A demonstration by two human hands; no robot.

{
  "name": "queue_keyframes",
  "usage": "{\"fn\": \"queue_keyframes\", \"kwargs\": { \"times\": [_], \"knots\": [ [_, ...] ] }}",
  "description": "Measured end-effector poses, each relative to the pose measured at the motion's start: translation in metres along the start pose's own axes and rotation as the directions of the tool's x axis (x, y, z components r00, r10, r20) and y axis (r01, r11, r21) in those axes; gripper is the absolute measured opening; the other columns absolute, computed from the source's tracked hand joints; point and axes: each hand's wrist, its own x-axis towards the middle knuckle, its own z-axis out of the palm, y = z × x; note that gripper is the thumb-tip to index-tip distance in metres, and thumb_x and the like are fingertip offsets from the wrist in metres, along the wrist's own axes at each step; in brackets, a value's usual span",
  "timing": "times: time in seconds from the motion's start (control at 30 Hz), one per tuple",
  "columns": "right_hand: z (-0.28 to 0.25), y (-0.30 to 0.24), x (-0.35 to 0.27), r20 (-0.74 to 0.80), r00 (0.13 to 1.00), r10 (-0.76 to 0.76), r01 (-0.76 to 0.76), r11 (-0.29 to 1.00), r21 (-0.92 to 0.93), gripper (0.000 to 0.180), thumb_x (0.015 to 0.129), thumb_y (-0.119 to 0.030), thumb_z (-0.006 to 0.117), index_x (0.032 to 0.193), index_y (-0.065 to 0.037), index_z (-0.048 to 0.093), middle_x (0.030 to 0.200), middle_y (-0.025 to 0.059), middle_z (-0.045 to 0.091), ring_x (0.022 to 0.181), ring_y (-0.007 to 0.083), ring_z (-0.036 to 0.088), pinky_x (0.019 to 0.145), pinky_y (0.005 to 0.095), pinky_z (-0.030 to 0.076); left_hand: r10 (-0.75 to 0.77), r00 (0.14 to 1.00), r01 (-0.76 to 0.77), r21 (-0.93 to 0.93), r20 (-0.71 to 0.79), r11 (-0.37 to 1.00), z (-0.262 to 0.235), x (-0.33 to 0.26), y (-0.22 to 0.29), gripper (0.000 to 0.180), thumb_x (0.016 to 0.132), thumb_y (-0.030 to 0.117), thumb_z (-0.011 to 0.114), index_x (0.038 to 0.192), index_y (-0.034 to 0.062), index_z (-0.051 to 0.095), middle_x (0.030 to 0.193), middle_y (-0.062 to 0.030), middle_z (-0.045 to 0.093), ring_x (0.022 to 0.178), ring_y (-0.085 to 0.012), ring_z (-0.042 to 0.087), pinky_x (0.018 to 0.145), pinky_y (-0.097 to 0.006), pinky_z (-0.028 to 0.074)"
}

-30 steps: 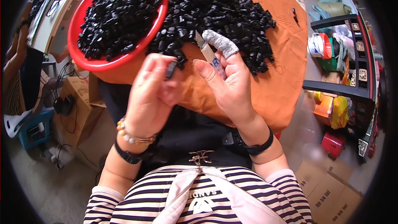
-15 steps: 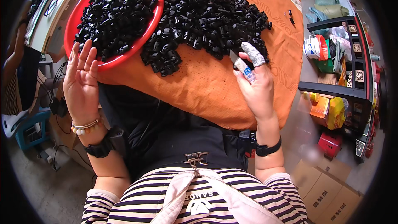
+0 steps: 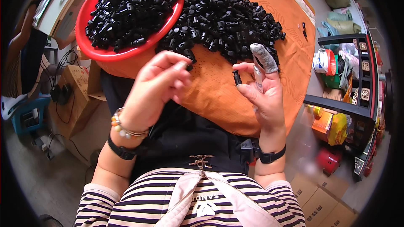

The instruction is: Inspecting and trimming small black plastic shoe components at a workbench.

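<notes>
The right hand pinches 1 small black plastic piece, a bit tilted, between the thumb and a bare finger, above the orange cloth. A pale tool is tucked in that hand too, and 1 finger wears a gray cover. The left hand is curled near the black pile; I can't tell if it grips anything. A red basin is heaped with pieces. The step looks like handling 1 piece; the next move likely needs a steady pinch.
</notes>
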Motion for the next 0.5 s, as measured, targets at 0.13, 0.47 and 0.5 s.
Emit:
{"fn": "queue_keyframes", "kwargs": {
  "times": [0.13,0.47,0.5],
  "knots": [
    [0.011,-0.004,-0.003,0.051,0.997,0.065,-0.073,0.984,0.163,0.070,0.074,0.004,0.065,0.135,-0.008,0.031,0.113,0.0149,0.054,0.076,0.0048,0.044,0.061,0.0154,0.038,-0.106,0.985,0.105,0.011,0.136,0.994,0.015,0.001,-0.014,0.016,0.090,0.015,0.051,0.103,0.0055,0.052,0.080,-0.0013,0.057,0.063,-0.0039,0.053,0.053,-0.017,0.044],
    [0.036,0.007,-0.004,0.077,0.997,0.028,-0.046,0.967,0.251,0.066,0.077,0.004,0.063,0.134,-0.008,0.032,0.115,0.0148,0.053,0.085,0.0112,0.055,0.072,0.0207,0.047,-0.207,0.932,0.255,-0.134,0.296,0.958,0.021,0.000,-0.017,0.027,0.094,0.028,0.045,0.108,0.0057,0.052,0.080,0.0011,0.057,0.062,-0.0037,0.050,0.055,-0.017,0.042],
    [0.037,0.009,-0.003,0.123,0.992,0.006,-0.036,0.969,0.242,0.063,0.079,0.008,0.059,0.134,-0.006,0.032,0.117,0.0134,0.052,0.099,0.0156,0.054,0.082,0.0261,0.049,-0.203,0.937,0.267,-0.208,0.284,0.941,0.023,0.000,-0.016,0.027,0.095,0.028,0.042,0.108,0.0067,0.051,0.082,0.0004,0.055,0.062,-0.0050,0.049,0.053,-0.018,0.039]
  ]
}}
